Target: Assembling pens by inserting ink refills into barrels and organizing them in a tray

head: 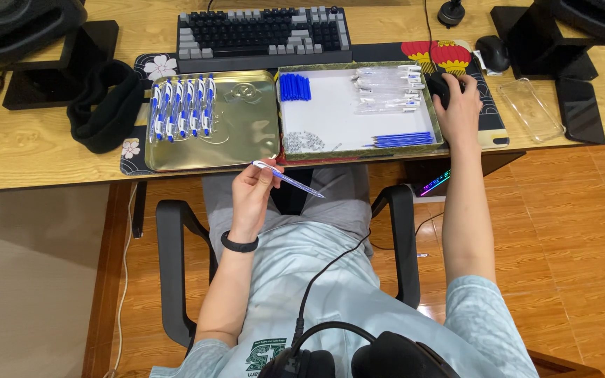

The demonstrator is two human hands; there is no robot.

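Observation:
My left hand point(252, 192) holds a clear pen barrel with a blue refill point(290, 180) in front of the desk edge, above my lap. My right hand point(458, 108) rests on a black computer mouse point(440, 87) at the right edge of a white-lined tray point(337, 115). That tray holds blue caps point(295, 87), clear barrels point(388, 89), blue refills point(402, 139) and a pile of small springs point(303, 141). Left of it, a gold metal tray point(246, 133) carries a row of several assembled blue and white pens point(182, 106).
A grey and black keyboard point(264, 33) lies behind the trays on a patterned desk mat point(491, 126). A black headband point(106, 105) sits to the left, a second mouse point(493, 52) and a clear plastic case point(530, 108) to the right. Black monitor stands flank the desk. I sit in a black armchair.

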